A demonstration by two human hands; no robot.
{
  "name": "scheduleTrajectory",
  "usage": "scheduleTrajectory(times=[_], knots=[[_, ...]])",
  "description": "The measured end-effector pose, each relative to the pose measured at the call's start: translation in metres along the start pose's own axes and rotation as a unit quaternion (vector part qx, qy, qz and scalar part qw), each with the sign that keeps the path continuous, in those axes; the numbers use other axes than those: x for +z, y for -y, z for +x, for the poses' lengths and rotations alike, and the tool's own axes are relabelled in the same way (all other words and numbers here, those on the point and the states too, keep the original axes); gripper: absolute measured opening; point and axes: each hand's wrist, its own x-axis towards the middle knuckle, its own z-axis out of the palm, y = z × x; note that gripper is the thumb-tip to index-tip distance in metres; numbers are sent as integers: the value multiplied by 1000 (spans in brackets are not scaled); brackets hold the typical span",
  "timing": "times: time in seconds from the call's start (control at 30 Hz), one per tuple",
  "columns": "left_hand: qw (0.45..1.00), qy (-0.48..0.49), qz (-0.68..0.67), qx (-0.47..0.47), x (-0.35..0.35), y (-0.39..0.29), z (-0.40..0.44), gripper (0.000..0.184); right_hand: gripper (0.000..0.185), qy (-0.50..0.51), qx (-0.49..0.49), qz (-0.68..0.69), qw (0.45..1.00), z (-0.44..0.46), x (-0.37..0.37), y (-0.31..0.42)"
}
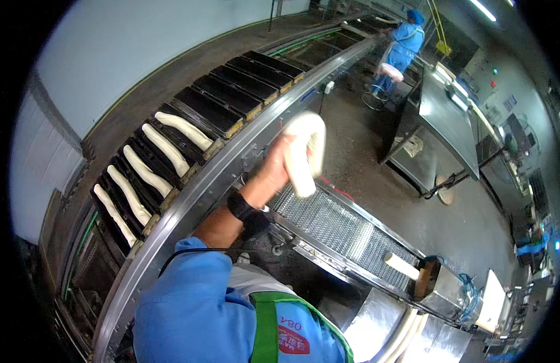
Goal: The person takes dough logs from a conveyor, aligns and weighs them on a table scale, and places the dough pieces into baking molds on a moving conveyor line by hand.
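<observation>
My left hand (278, 160), with a dark band on its wrist, is closed around a pale dough strip (314, 136). The strip is bent over in a loop above the near end of a metal mesh conveyor (334, 221), and it is slightly blurred. To the left of the hand, several black baking pans (211, 109) lie in a row on a curved line. Several of the nearer pans each hold one long dough strip (148, 170). Another dough piece (402, 266) lies at the far end of the mesh conveyor. My right hand is not in view.
A curved steel rail (177, 221) runs between me and the pans. Long dough strands (402, 336) lie on a shiny surface at bottom right. A steel table (446, 118) stands beyond the conveyor. A co-worker in blue (404, 48) stands farther along the line near a stool (390, 72).
</observation>
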Motion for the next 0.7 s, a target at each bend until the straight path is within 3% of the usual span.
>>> scheduleTrajectory(times=[0.07,0.17,0.3,0.37,0.43,0.53,0.63,0.7], knots=[[980,-7,68,186,-4,-43,6,47,72,3,-8,29,1000,11,-22,15],[953,-107,83,270,-26,-89,15,48,70,-7,-31,97,995,30,-70,38],[926,-185,131,303,-102,-123,45,48,67,-21,-89,270,958,53,-166,80],[910,-315,202,179,-192,-122,78,52,66,-3,-116,399,909,57,-221,100],[853,-334,397,63,-259,-112,68,57,65,28,-135,516,845,46,-275,119],[805,-375,460,-2,-248,-109,43,61,63,67,-165,632,754,21,-358,143],[764,-416,492,-28,-221,-122,31,48,61,83,-216,683,693,-2,-460,177],[632,-300,714,-31,-237,-133,34,38,60,71,-258,667,695,-23,-534,220]])
